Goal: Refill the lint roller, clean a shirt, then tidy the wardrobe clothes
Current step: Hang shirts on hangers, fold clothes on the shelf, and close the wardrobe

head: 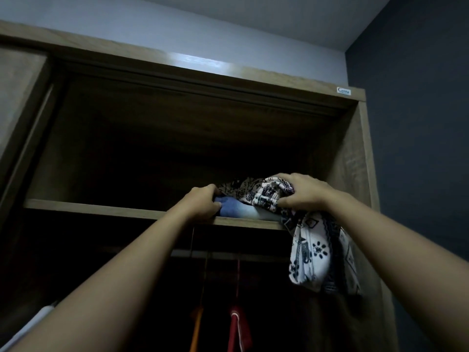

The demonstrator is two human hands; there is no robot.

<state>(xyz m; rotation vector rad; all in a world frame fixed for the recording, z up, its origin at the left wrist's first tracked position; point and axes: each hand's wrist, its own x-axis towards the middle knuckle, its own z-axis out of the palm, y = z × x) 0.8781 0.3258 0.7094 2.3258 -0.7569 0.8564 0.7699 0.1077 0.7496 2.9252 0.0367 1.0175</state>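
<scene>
Top shelf (121, 210) of wardrobe (360, 158), both my arms raised. My left grip (205, 201): closed on the near end of a folded blue garment (236, 208) lying on the shelf edge. My right grip (303, 191): closed over a patterned white-and-dark cloth (309, 252), bunched between my two grips atop the blue garment, its loose end hanging below my right grip past the shelf. Beneath my left grip: rail (228, 254), a red garment (238, 329) and an orange garment (196, 331) hanging.
</scene>
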